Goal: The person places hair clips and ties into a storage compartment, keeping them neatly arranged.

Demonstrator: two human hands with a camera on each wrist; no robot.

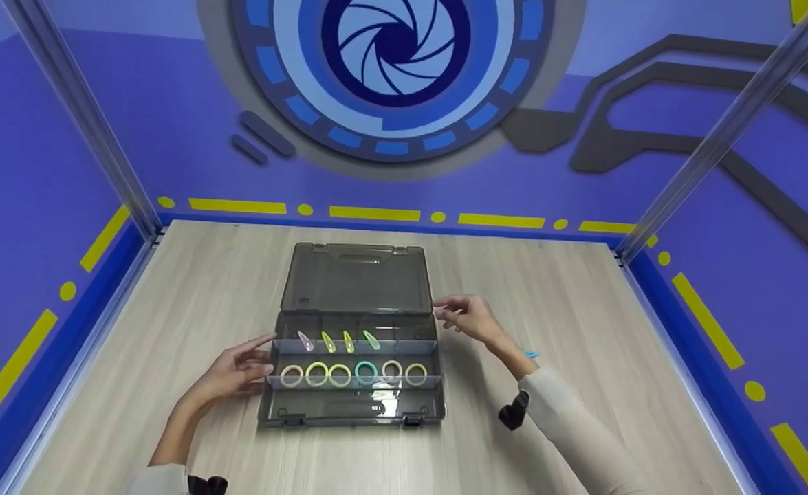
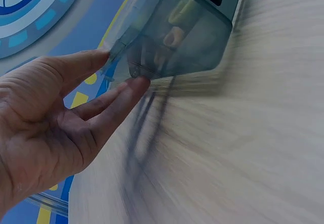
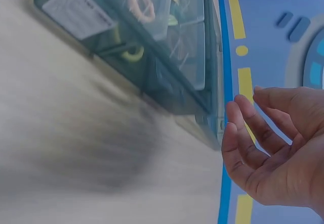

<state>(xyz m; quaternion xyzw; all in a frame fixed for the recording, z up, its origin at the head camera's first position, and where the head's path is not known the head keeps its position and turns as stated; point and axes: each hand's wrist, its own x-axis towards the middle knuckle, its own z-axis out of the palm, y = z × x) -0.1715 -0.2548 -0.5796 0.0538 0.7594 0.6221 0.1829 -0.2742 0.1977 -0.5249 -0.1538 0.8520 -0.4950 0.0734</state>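
Observation:
A smoky clear plastic organizer box (image 1: 328,401) lies with its lid (image 1: 355,278) folded back. In its upper compartment is a row of several snap hair clips (image 1: 329,342), lilac, yellow and green. Several hair ties (image 1: 355,372) in pale, yellow and teal line the middle compartment; the front one holds none. My left hand (image 1: 228,371) touches the box's left side with extended fingertips, also seen in the left wrist view. By the hinge on the right, my right hand (image 1: 471,318) has loosely bent fingers, apart from the box in the right wrist view (image 3: 283,148).
A small blue item (image 1: 531,354) lies on the wooden table (image 1: 225,275), partly behind the right forearm. Blue printed panels (image 1: 404,185) and metal posts (image 1: 91,117) enclose the back and sides.

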